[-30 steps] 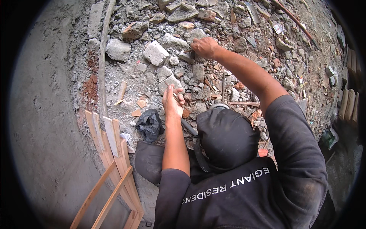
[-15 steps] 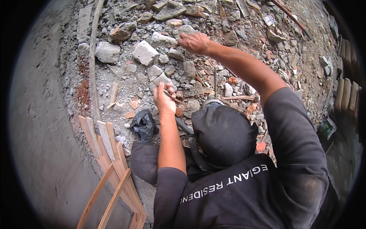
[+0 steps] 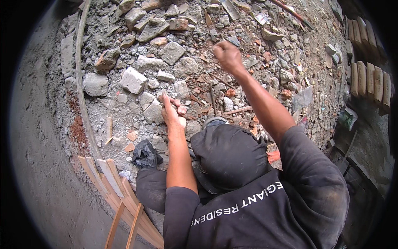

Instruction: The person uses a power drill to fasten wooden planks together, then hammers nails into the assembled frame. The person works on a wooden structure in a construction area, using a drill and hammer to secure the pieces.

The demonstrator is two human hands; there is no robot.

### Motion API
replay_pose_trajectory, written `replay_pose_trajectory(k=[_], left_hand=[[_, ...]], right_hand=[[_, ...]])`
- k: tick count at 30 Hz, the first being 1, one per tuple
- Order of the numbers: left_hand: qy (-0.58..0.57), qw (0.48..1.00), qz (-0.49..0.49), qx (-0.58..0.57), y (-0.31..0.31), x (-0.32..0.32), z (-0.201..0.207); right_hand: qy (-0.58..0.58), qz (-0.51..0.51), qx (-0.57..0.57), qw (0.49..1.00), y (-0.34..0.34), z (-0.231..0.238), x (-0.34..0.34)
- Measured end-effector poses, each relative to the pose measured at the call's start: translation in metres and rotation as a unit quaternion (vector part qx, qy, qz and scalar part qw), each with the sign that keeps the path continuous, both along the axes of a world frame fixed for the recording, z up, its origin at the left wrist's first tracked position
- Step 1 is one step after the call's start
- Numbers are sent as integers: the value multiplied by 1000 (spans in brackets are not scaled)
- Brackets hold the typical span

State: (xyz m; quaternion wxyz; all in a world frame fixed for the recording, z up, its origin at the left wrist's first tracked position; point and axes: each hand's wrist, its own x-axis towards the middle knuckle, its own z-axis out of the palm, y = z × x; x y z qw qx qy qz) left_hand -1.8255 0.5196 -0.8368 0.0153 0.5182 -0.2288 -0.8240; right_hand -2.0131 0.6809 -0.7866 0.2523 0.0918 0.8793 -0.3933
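My left hand (image 3: 172,111) is low over the rubble (image 3: 195,89), palm up, next to a pale grey block (image 3: 154,112). Its fingers curl around a thin brown wood stick (image 3: 189,117), of which only a short end shows. Farther out and to the right, my right hand (image 3: 229,56) is closed just above broken stones and splinters. Whatever its fingers hold, if anything, is hidden and slightly blurred. My dark-trousered knee (image 3: 230,151) is bent in front of me, below both hands.
A crumpled black plastic bag (image 3: 145,154) lies left of my left forearm. Wooden planks (image 3: 120,186) are at lower left, beside a long pole (image 3: 80,83). Stacked sacks (image 3: 369,83) stand at right. Clear plastic (image 3: 302,98) and a long rod (image 3: 292,13) lie on the debris.
My right hand has moved right and slightly nearer, away from the stones it was over. My left hand has turned a little, its fingers still curled. The whole view has shifted.
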Motion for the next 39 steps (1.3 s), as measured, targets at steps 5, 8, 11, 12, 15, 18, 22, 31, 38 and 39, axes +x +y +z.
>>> replay_pose_trajectory(k=[5, 8, 11, 12, 15, 18, 22, 31, 38, 39], left_hand=[[-35, 998, -42, -9, 3, 14, -5], [-16, 999, -32, 7, 0, 27, -8], [-48, 998, -37, -8, 4, 25, -7], [-43, 998, -51, -9, 4, 25, -10], [-34, 997, -70, -26, 6, 15, -11], [-15, 996, -78, -39, 7, 11, -9], [7, 996, -82, -43, 8, 9, -14], [7, 998, -69, 0, 7, 19, -9], [32, 998, -18, 43, 15, 6, -10], [32, 998, 0, 62, 19, 2, -8]], right_hand=[[99, 100, 153, 978, 97, -91, -41], [93, 122, 162, 975, 92, -101, -43], [104, 181, 186, 960, 81, -104, -35], [91, 175, 207, 958, 75, -107, -32], [67, 137, 223, 963, 64, -104, -26], [101, 157, 198, 962, 65, -102, -22], [159, 179, 214, 947, 64, -106, -21], [22, 120, 180, 976, 38, -85, -26], [-52, 137, -19, 989, 28, -17, 52], [-53, 175, -30, 983, 16, -6, 74]])
